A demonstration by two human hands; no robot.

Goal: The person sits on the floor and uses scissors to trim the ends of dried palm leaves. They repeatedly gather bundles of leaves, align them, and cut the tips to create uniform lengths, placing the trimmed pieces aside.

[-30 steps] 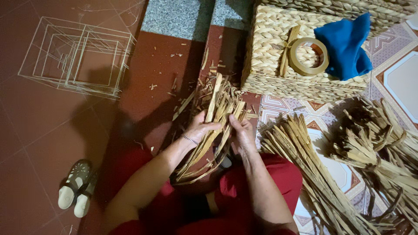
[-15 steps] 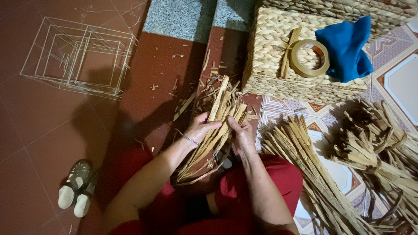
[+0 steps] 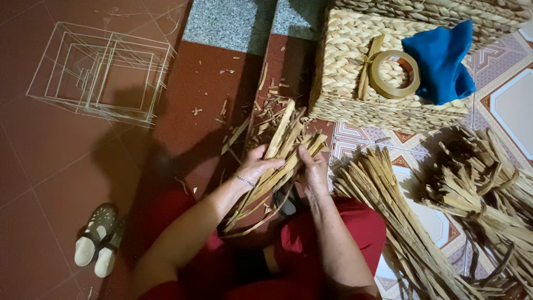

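Person sitting on the floor [image 3: 66, 166], red clothing, both hands working in front of the knees.

Left hand [image 3: 259, 165]: fingers curling around a bundle of dried reed strips [image 3: 276, 161], gripping it from the left side, thumb lying across the top. A thin bracelet [image 3: 243, 180] is showing at the wrist.

Right hand [image 3: 313, 169]: closing on the same bundle from the right, fingers pressing the strips together near their upper ends.

The bundle is running slantwise between the two hands, lower end trailing toward the lap, upper ends fanning out just beyond the fingertips.

Beyond the hands: loose scraps [image 3: 261, 105] lying scattered on the red tiles. Up and to the right of the right hand, a woven basket [image 3: 344, 61] is standing upside down, carrying a roll of tape [image 3: 394, 74] and a blue cloth [image 3: 441, 61] touching the roll.

Right of the right hand: a long heap of strips [image 3: 400, 222] lying on patterned tiles, and farther right tied bunches [image 3: 477, 189].

Far left of the left hand: nested wire frames [image 3: 102, 75]. Below them, a pair of sandals [image 3: 99, 239].
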